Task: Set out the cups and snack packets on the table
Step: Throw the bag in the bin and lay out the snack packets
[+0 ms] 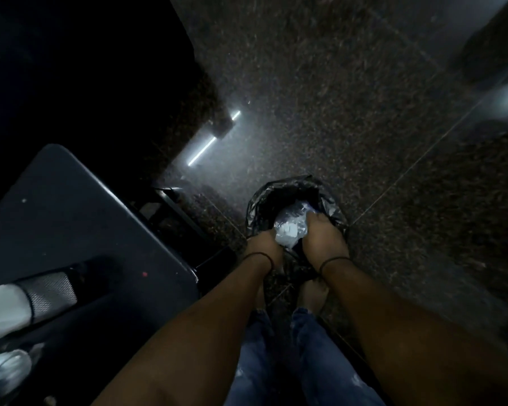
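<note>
Both hands — left hand (265, 244), right hand (323, 236) — grip a clear plastic bundle (291, 230) between them inside black bag (258, 206).

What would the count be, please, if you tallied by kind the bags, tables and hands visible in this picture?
Black bag on the floor: 1
Clear plastic package inside that bag, held by both hands: 1
Dark table: 1
Hands, left hand and right hand: 2
Total: 5

Speckled stone floor (349, 98), black bag (261, 206) and bare feet (311, 294) on it
</note>
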